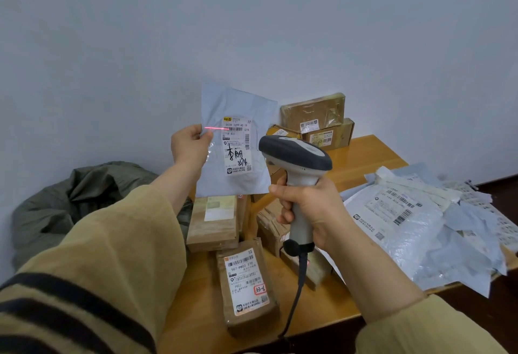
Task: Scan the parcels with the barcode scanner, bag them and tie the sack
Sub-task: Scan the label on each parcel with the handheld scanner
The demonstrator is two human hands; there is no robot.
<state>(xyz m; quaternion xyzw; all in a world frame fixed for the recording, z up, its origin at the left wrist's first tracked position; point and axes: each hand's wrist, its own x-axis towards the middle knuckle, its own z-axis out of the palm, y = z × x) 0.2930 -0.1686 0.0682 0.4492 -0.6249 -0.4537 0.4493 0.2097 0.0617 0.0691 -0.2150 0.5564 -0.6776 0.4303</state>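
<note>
Left hand (188,146): fingers pinch grey mailer (235,154) edge.
Right hand (311,213): clenched round barcode scanner (297,157).
Progress: scanning; parcels (246,278) unbagged, sack (70,194) apparently untied.

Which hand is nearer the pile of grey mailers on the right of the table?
Right. The right hand, gripping the scanner, is just left of the pile; the left hand pinches a raised mailer farther left.

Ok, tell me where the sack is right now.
In the head view the olive-green sack lies slumped at far left against the wall, beside the left end of the wooden table, beyond the person's left sleeve.
</note>
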